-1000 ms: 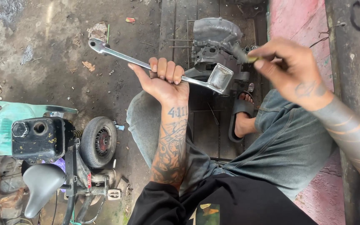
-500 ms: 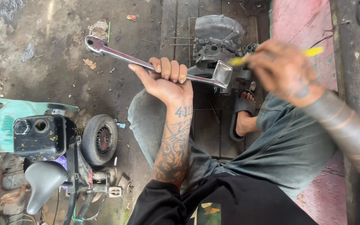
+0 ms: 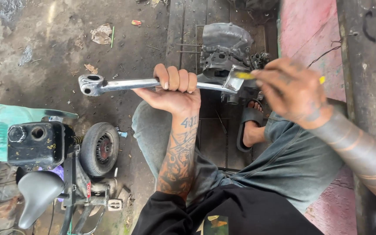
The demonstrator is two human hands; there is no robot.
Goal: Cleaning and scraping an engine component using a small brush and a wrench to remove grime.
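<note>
While blurred by motion, right hand [image 3: 290, 93] hard to read, pinched on a yellow-handled tool [image 3: 245, 75] whose tip can't be made out against the flat end of the chrome lever [image 3: 127, 84]; yellow butt end poking out past the knuckles on the far side. Left hand [image 3: 174, 89] wrapped tight round the lever's shaft, just left of the grey engine block [image 3: 227, 45], ring end sticking out well left of that block. Block itself partly hidden behind lever and right hand. Sandalled foot [image 3: 250, 126] just below the block, half covered by the grey trouser leg. Small scooter [image 3: 57, 165] far left of the block, cut off at the frame edge. Compared with half a second back: lever swung from tilted to nearly level, ring end lower, right hand dropped closer to the flat end.
</note>
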